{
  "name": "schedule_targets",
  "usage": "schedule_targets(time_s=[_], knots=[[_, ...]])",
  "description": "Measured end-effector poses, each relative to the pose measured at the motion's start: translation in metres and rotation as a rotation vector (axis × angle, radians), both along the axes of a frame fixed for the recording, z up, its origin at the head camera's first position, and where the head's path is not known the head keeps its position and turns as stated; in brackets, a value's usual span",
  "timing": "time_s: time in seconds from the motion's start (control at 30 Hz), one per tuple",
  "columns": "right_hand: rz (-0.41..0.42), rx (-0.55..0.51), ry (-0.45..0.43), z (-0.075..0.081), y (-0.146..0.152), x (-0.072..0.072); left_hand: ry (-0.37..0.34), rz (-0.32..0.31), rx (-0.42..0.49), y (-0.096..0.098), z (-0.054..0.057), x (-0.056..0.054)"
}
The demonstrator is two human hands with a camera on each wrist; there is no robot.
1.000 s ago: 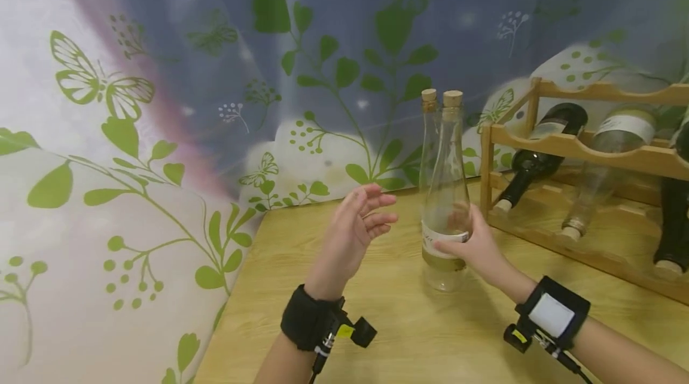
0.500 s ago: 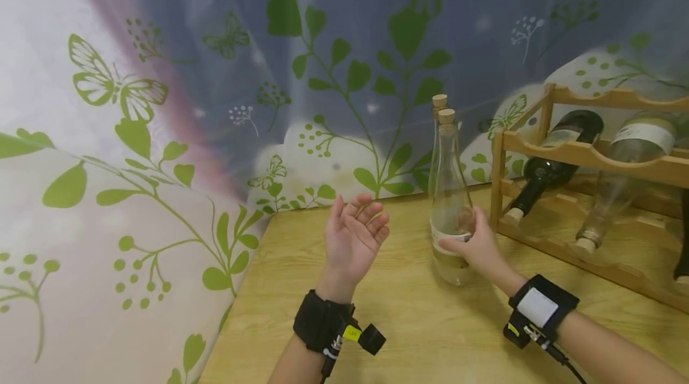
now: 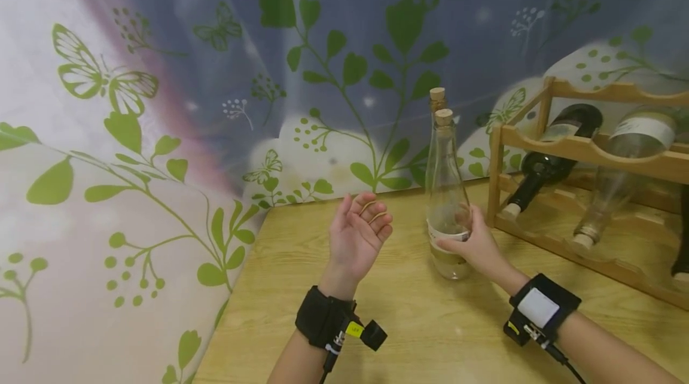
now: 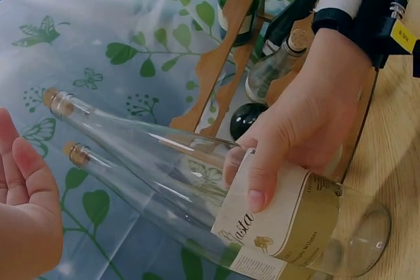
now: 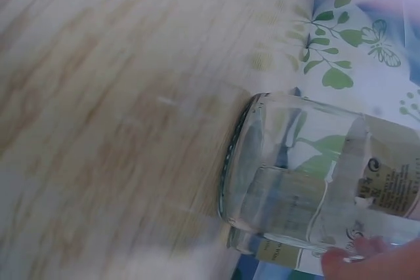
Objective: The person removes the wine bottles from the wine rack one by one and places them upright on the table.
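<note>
My right hand (image 3: 481, 252) grips a clear glass bottle (image 3: 445, 189) around its paper label, thumb across the front. The bottle stands nearly upright with a cork (image 3: 444, 116) in its mouth. Just behind it is a second corked clear bottle (image 3: 436, 105), mostly hidden in the head view. In the left wrist view the two bottles lie side by side, the held one's cream and gold label (image 4: 282, 208) partly covered by the thumb. My left hand (image 3: 356, 237) is held to the left of them, palm up, fingers loosely bent, holding nothing. Bottle base (image 5: 262, 162) and tabletop show in the right wrist view.
A wooden wine rack (image 3: 497, 177) stands at the right, close to my right hand. It holds a dark bottle (image 3: 549, 160), a clear bottle (image 3: 635, 139) and another dark one, necks toward me. Behind the wooden table (image 3: 301, 264) hangs a leaf-and-butterfly patterned curtain (image 3: 334, 103).
The left hand has rolled from side-on to palm up. The held bottle's cork has shifted left and lower against the rear bottle's cork. The right hand keeps its grip; the head view shifted slightly.
</note>
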State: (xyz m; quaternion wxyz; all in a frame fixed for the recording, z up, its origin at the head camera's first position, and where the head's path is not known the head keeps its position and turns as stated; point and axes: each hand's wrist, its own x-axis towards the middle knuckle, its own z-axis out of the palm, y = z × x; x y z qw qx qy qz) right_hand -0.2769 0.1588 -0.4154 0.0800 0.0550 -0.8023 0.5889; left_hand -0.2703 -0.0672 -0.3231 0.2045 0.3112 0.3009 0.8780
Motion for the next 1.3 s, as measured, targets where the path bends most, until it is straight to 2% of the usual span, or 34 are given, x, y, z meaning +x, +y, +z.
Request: schedule_targets(time_s=[0.1, 0.3, 0.57, 0.7, 0.87, 1.0, 1.07, 1.23, 1.3], knots=[[0.000, 0.021, -0.001, 0.000, 0.003, 0.006, -0.013, 0.017, -0.022, 0.005, 0.000, 0.001], [-0.011, 0.069, -0.035, 0.002, 0.015, 0.027, -0.020, 0.003, -0.042, 0.022, 0.003, 0.003], [-0.002, 0.121, -0.019, 0.006, 0.037, 0.057, 0.013, -0.006, -0.116, 0.063, 0.005, 0.003], [0.005, 0.142, 0.017, 0.007, 0.045, 0.069, 0.013, 0.036, -0.263, 0.093, 0.005, 0.005], [0.001, 0.155, 0.056, 0.007, 0.054, 0.081, 0.033, 0.157, -0.566, 0.135, 0.001, 0.004], [-0.015, 0.153, 0.076, 0.010, 0.062, 0.091, 0.172, 0.254, -0.800, 0.165, -0.008, -0.001], [-0.025, 0.152, 0.081, 0.010, 0.066, 0.096, 0.285, 0.306, -0.929, 0.177, -0.013, -0.004], [-0.040, 0.150, 0.102, 0.008, 0.074, 0.106, 0.589, 0.482, -1.283, 0.203, -0.021, -0.012], [-0.048, 0.145, 0.122, 0.006, 0.077, 0.110, 0.701, 0.551, -1.389, 0.213, -0.023, -0.015]])
